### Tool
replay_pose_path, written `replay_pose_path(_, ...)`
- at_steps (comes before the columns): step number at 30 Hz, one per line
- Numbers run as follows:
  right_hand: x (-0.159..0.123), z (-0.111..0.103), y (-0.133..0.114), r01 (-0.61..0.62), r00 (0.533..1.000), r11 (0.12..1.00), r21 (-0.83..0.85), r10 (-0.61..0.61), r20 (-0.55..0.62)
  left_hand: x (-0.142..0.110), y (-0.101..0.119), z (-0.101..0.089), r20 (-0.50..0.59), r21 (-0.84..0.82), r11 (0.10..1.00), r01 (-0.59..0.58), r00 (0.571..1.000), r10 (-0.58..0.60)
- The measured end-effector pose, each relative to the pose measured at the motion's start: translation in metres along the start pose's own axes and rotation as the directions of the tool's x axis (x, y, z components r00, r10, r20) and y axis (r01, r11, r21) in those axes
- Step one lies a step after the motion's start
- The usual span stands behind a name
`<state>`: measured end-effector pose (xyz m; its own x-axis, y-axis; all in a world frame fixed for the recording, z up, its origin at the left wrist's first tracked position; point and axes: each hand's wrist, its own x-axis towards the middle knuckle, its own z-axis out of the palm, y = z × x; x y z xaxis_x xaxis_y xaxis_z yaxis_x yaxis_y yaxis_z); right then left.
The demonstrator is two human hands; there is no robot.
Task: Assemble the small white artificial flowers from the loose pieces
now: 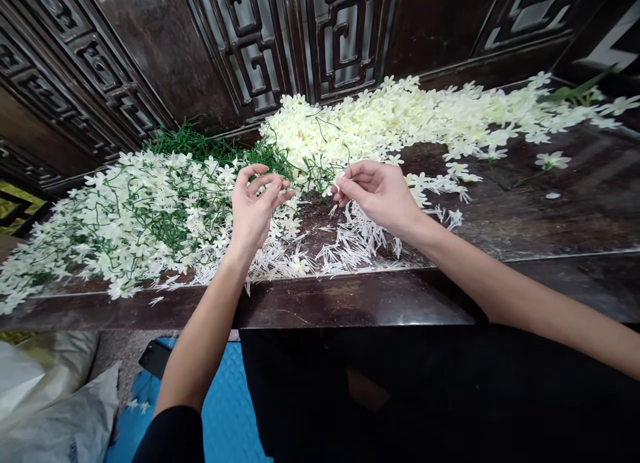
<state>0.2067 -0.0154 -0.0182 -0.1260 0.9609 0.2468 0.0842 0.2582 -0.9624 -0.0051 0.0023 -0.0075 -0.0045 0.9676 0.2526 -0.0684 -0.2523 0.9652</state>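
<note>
Pinching a small white piece (339,177), the right hand (377,193) has loose blossoms (350,126) beyond it, seemingly remaining; finished-looking stemmed flowers (135,209) lie outside the left hand (254,213), its fingers curled, contents unclear

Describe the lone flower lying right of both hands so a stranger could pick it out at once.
Find the dark wooden surface and the long pale flower heap along its back. In front of that heap's right part lies one white flower on a green stem, set apart from the others by bare wood.
</note>
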Motion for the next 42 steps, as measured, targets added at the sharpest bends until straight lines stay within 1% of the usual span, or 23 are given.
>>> replay_pose_path(4,0.0,0.0,-0.002,-0.021,1.0,1.0,-0.001,0.021,0.017,-0.001,0.0,0.001,-0.033,-0.051,0.999,-0.003,0.999,0.002)
replay_pose_path(8,0.0,0.001,0.0,-0.012,0.999,1.0,0.012,0.011,0.046,-0.001,-0.001,0.0,0.061,-0.077,0.996,0.044,0.997,-0.039)
replay_pose_path(11,0.0,0.0,0.004,0.0,0.997,0.999,0.033,-0.003,0.072,-0.002,-0.001,0.0,0.114,-0.036,0.996,0.083,0.99,-0.078)
replay_pose_path(14,0.001,0.001,0.006,0.002,0.996,1.0,0.03,-0.005,0.093,-0.002,-0.002,0.001,0.175,0.009,0.997,0.08,0.981,-0.08)
replay_pose_path(16,0.001,0.001,0.005,0.01,0.995,1.0,0.022,-0.013,0.104,-0.004,-0.001,0.001,0.19,0.041,0.997,0.073,0.978,-0.079)
replay_pose_path(20,-0.001,0.002,0.002,0.029,0.99,0.999,0.027,-0.032,0.135,-0.008,0.004,0.003,0.225,0.134,0.987,0.086,0.968,-0.115)
replay_pose_path(23,-0.002,0.003,0.0,0.048,0.986,0.999,0.02,-0.051,0.161,-0.011,0.008,0.006,0.225,0.159,0.983,0.089,0.966,-0.124)
replay_pose_path(28,-0.003,0.003,0.0,0.083,0.981,0.996,-0.018,-0.078,0.178,-0.014,0.009,0.01,0.298,0.186,0.981,0.049,0.949,-0.104)
replay_pose_path(31,-0.004,0.004,0.0,0.093,0.978,0.995,-0.038,-0.085,0.193,-0.015,0.01,0.012,0.334,0.254,0.967,0.03,0.935,-0.117)
replay_pose_path(34,-0.005,0.004,0.0,0.103,0.977,0.994,-0.038,-0.094,0.194,-0.015,0.01,0.014,0.346,0.317,0.948,-0.02,0.933,-0.096)
replay_pose_path(39,-0.005,0.004,0.0,0.111,0.974,0.992,-0.058,-0.097,0.204,-0.014,0.007,0.013,0.365,0.335,0.938,-0.092,0.93,-0.039)
replay_pose_path(42,-0.004,0.004,0.002,0.126,0.971,0.987,-0.101,-0.102,0.218,-0.014,0.004,0.012,0.37,0.355,0.926,-0.129,0.929,-0.013)
